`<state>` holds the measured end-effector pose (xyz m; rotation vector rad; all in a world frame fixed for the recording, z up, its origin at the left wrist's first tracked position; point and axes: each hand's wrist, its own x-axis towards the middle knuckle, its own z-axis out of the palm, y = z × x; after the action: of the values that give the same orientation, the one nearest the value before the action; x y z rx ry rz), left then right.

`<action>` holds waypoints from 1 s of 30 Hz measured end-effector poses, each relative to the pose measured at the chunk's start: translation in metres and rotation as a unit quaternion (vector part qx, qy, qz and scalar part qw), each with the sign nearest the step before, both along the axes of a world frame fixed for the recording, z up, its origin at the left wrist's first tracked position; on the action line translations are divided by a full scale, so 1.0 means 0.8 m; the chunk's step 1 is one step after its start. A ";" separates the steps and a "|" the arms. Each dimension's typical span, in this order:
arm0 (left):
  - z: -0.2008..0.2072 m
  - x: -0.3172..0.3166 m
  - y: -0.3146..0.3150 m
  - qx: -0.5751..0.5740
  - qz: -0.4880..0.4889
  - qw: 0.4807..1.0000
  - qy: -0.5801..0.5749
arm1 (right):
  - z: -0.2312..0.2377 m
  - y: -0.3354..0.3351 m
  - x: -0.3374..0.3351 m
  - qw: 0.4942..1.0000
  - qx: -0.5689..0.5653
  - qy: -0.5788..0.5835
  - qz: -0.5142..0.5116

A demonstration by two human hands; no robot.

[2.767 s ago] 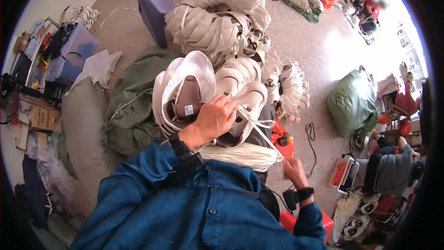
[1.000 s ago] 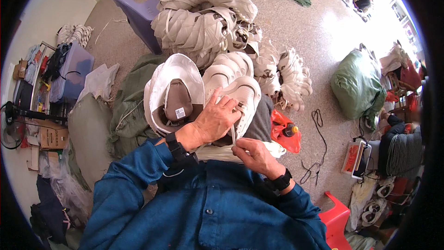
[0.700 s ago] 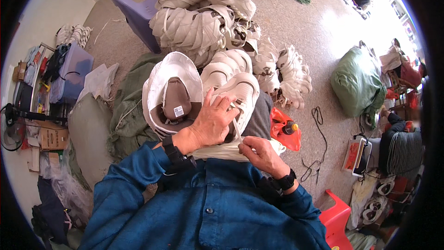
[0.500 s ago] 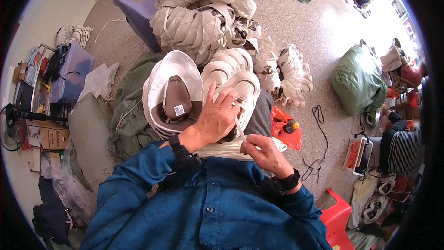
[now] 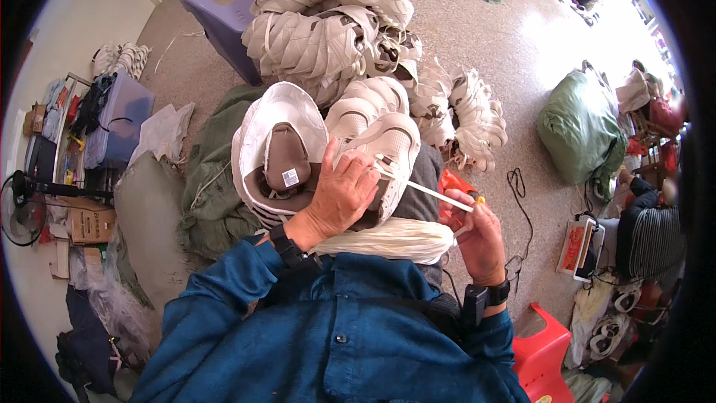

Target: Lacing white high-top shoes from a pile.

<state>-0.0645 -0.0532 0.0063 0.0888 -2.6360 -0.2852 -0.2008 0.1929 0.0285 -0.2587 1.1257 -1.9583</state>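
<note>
A white shoe upper (image 5: 388, 149) with brown-grey trim lies on my lap, toe pointing away from me. My left hand (image 5: 341, 192) rests over its left side, index finger stretched out, the other fingers closed on the upper near its eyelets. From the eyelets a flat white shoelace (image 5: 429, 192) runs taut to the right. My right hand (image 5: 481, 239) is closed on the shoelace's free part. Left of it stand nested white uppers (image 5: 247, 142) with a brown-grey tongue (image 5: 286, 155) showing a small label. Across my lap lies a bundle of white laces (image 5: 388, 242).
Strung bundles of white uppers (image 5: 313, 45) are piled ahead beside a purple chair (image 5: 224, 26). A red bag (image 5: 451, 183) lies right of my lap. Farther right are a green sack (image 5: 578, 130) and a red stool (image 5: 541, 354). Green cloth (image 5: 216, 172) lies to the left.
My right hand has moved right and slightly up, drawing the shoelace out into a longer, straight stretch. My left hand stays on the upper, shifted slightly left. The lace bundle is more exposed.
</note>
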 end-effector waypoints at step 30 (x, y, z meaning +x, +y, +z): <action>0.003 0.013 0.042 0.436 -0.015 0.890 -0.133 | -0.082 0.238 -0.145 0.964 0.074 -0.013 -0.256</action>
<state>-0.0538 -0.0197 0.0086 0.4015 -2.5400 -1.5423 -0.3164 0.3833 -0.0374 0.1563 1.4171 -2.2938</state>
